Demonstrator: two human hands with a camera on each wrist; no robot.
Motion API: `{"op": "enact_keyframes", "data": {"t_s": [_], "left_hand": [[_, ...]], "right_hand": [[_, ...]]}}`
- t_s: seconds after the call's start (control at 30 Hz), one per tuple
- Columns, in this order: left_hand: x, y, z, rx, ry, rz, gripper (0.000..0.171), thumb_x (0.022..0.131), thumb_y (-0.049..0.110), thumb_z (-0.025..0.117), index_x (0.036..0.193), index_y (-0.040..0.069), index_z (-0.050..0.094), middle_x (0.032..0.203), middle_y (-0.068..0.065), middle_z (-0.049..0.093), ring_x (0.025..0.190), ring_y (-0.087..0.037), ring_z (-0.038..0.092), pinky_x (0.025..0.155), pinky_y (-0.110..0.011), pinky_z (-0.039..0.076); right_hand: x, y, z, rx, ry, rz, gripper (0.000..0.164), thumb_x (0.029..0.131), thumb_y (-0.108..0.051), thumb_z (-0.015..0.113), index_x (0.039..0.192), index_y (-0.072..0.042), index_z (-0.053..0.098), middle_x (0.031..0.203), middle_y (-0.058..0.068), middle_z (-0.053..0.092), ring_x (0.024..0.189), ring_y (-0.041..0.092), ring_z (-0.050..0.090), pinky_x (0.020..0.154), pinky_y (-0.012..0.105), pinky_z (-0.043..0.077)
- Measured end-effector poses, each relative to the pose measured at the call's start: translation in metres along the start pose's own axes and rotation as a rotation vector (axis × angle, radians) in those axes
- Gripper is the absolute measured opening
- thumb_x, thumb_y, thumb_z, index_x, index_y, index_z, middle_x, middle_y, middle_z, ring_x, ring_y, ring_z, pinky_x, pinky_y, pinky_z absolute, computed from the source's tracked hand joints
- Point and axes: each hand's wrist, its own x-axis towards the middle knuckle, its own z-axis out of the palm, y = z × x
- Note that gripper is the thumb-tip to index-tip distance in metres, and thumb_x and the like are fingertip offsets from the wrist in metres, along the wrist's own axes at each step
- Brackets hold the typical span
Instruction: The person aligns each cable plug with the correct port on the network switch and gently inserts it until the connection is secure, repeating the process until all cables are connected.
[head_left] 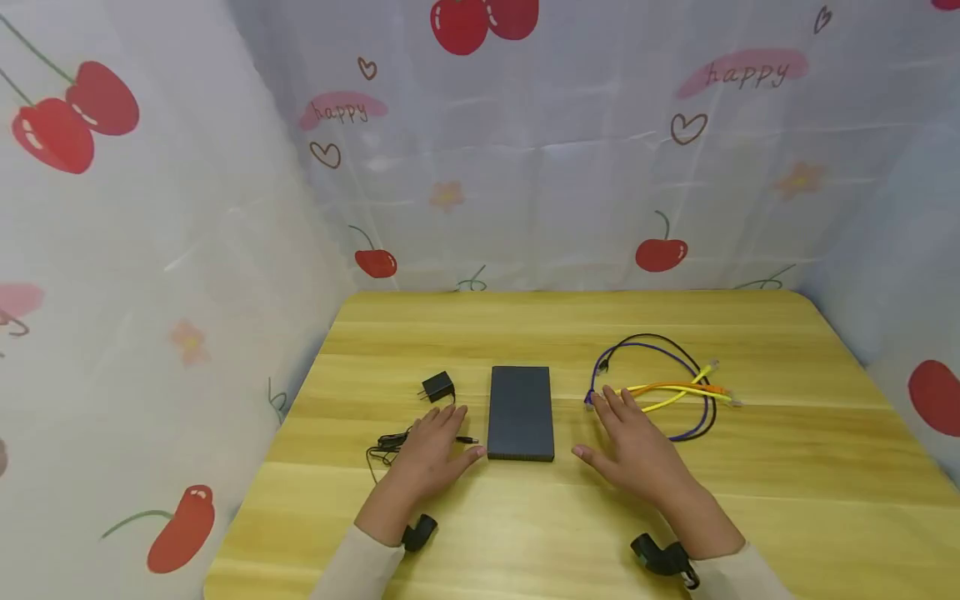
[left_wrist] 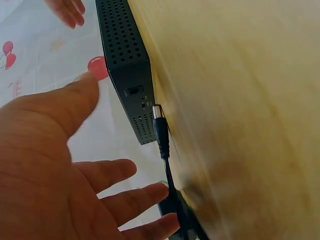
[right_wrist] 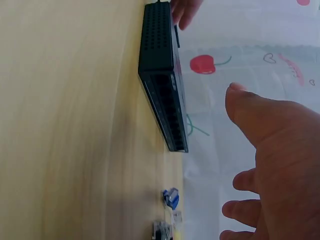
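A black network switch (head_left: 521, 412) lies flat on the wooden table between my two hands. My left hand (head_left: 427, 450) has its fingers spread and holds nothing, over the coiled power cord (head_left: 384, 450). The cord's barrel plug (left_wrist: 160, 130) points toward the switch, whose left side shows a power jack (left_wrist: 134, 90). Just beyond the left fingertips sits a black power adapter (head_left: 438, 387). On the other side, my right hand (head_left: 637, 450) is likewise spread with nothing in it, its fingertips by the bundle of network cables (head_left: 675, 388). A row of ports (right_wrist: 167, 110) runs along the switch's right side.
The network cables are yellow, orange, purple and black, with a purple plug (head_left: 588, 399) at the left end. Behind the table (head_left: 465, 325) hangs a curtain (head_left: 525, 192) printed with cherries, and more curtain closes off both sides. Each wrist carries a small black camera.
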Motion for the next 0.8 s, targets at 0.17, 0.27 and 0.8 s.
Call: {"op": "enact_keyframes", "data": {"t_s": [0.17,0.27,0.8], "left_hand": [[0.005,0.003,-0.001,0.031,0.014,0.000,0.079,0.095,0.058,0.057,0.156,0.013,0.036,0.157,-0.013,0.038,0.143,-0.037,0.037,0.112,-0.056,0.033],[0.004,0.001,0.000,0.037,0.009,-0.025,0.075,0.094,0.054,0.062,0.155,0.016,0.039,0.157,-0.012,0.039,0.142,-0.038,0.037,0.110,-0.056,0.034],[0.003,-0.002,0.004,0.007,0.068,0.022,0.057,0.093,0.032,0.071,0.145,0.018,0.053,0.153,-0.014,0.043,0.136,-0.037,0.043,0.105,-0.058,0.038]], "right_hand": [[0.004,-0.006,0.005,0.004,-0.006,-0.019,0.093,0.089,-0.064,0.061,0.153,-0.001,0.037,0.160,0.024,0.028,0.147,0.047,0.022,0.110,0.061,0.032],[0.006,-0.013,0.010,0.017,-0.016,-0.043,0.091,0.089,-0.060,0.065,0.153,-0.001,0.038,0.160,0.023,0.028,0.146,0.046,0.025,0.109,0.060,0.034],[0.021,-0.047,0.032,0.057,-0.127,-0.059,0.089,0.087,-0.057,0.069,0.156,-0.011,0.036,0.163,0.014,0.027,0.149,0.038,0.025,0.105,0.057,0.041]]}}
